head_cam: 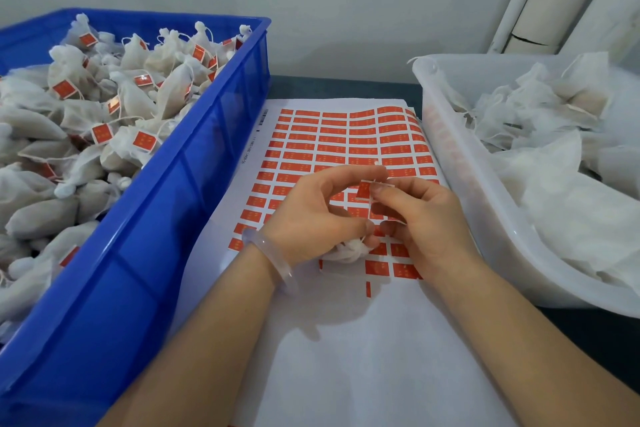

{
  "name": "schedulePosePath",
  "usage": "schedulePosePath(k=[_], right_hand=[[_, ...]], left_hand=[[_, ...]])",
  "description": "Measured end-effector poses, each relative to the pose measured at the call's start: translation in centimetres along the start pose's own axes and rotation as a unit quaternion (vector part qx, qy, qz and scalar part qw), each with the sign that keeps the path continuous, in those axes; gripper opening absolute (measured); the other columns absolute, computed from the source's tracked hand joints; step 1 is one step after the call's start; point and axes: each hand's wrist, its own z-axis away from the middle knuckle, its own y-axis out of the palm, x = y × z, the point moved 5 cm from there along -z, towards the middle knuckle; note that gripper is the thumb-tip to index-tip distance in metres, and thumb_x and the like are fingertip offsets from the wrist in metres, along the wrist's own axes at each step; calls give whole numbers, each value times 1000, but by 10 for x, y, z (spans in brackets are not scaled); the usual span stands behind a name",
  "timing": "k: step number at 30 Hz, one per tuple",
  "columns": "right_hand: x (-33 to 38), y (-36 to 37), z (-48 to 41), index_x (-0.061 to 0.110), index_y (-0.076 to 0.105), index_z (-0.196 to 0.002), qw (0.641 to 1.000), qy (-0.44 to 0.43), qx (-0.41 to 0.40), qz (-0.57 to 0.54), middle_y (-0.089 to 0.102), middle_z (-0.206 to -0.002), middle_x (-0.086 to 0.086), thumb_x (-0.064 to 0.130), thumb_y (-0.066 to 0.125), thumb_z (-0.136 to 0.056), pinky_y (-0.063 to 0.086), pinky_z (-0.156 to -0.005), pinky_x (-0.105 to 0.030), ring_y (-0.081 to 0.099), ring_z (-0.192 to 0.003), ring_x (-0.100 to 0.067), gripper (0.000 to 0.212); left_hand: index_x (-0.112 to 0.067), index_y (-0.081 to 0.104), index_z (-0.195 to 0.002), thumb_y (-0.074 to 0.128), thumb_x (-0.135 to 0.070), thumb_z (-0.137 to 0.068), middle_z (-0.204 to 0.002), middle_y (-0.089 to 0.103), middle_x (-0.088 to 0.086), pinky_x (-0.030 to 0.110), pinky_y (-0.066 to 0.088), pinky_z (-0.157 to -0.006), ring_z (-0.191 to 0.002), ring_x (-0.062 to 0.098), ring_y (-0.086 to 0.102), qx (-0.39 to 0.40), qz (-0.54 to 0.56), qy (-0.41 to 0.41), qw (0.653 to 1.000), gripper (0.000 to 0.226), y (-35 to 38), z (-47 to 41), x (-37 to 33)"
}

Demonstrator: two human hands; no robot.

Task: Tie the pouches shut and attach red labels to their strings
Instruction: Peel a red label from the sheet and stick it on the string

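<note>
Left of the fingers, a blue crate [194, 163] holds labelled pouches [138, 104]. The left hand [311, 218] curls its fingers round a white pouch [346, 250]. Just right of it, the right hand [429, 218] has its fingers pinching a red label [363, 190] above the label sheet [311, 139]. A white tub [460, 184] stands right of the fingers.

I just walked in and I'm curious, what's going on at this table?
A person is labelling pouches. The right hand pinches a red label over the label sheet, while the left hand holds a white pouch. Tagged pouches fill the blue crate; untagged ones lie in the white tub.
</note>
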Motion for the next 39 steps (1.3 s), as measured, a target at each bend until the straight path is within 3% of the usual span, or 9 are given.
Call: schedulePosePath(k=[5,9,13,18,22,26,31,37,39], right_hand=[[5,0,0,23,69,-86,999,-35,-7,-20,72,-81,9,26,71,-80,57,-80,-40,70,-78,-15,7],[11,0,2,29,65,-81,996,-90,-11,8,69,-79,20,30,73,-76,57,-68,-21,68,-76,-4,10],[17,2,6,32,61,-78,992,-123,-11,29,67,-75,28,32,73,-74,48,-55,-6,66,-73,4,13],[17,1,4,36,58,-90,993,-115,-6,32,67,-83,22,35,73,-75,50,-56,-7,66,-77,4,22],[18,1,5,36,63,-87,991,-125,13,46,66,-89,23,33,69,-79,51,-65,-7,63,-83,7,10],[20,5,6,36,61,-80,989,-127,37,70,64,-85,24,32,64,-83,44,-58,1,64,-78,-1,6],[18,6,5,35,62,-79,991,-118,42,51,65,-82,22,31,63,-85,44,-54,-1,63,-79,-2,7],[15,8,4,35,66,-77,991,-113,66,6,69,-82,21,22,59,-88,52,-60,-13,65,-76,-1,18],[16,7,4,35,66,-77,991,-118,57,3,69,-79,20,22,60,-87,52,-59,-13,64,-70,-1,18]], left_hand=[[-52,45,-115,72,1,-75,-105,53,-37,10,50,-64,-97,-21,53,-15,5,23,1000,71,-2,-1,-5],[-48,48,-112,75,-36,-68,-98,60,-29,14,52,-59,-85,-5,65,-68,25,-1,997,53,-9,-2,-4],[-32,60,-97,72,-20,-75,-79,72,-12,15,52,-55,-73,6,70,-130,56,-2,990,28,-18,-3,-1],[-27,62,-90,70,-10,-77,-73,72,-10,15,51,-54,-69,8,70,-146,73,-8,987,23,-21,-4,0],[-27,62,-89,71,-8,-77,-74,72,-11,14,51,-54,-68,8,70,-152,66,-1,986,25,-20,-4,1],[-29,65,-87,71,-8,-77,-75,72,-12,14,53,-58,-72,7,70,-153,42,4,987,23,-20,-4,2],[-27,68,-83,71,-9,-78,-74,71,-16,12,51,-58,-73,4,69,-151,52,1,987,19,-21,-4,1],[-37,55,-94,76,-26,-73,-91,64,-17,14,54,-63,-81,7,66,-203,7,13,979,32,-23,-4,1],[-33,53,-87,78,-31,-71,-83,61,-16,10,51,-58,-74,4,63,-227,-18,23,974,30,-25,-2,1]])
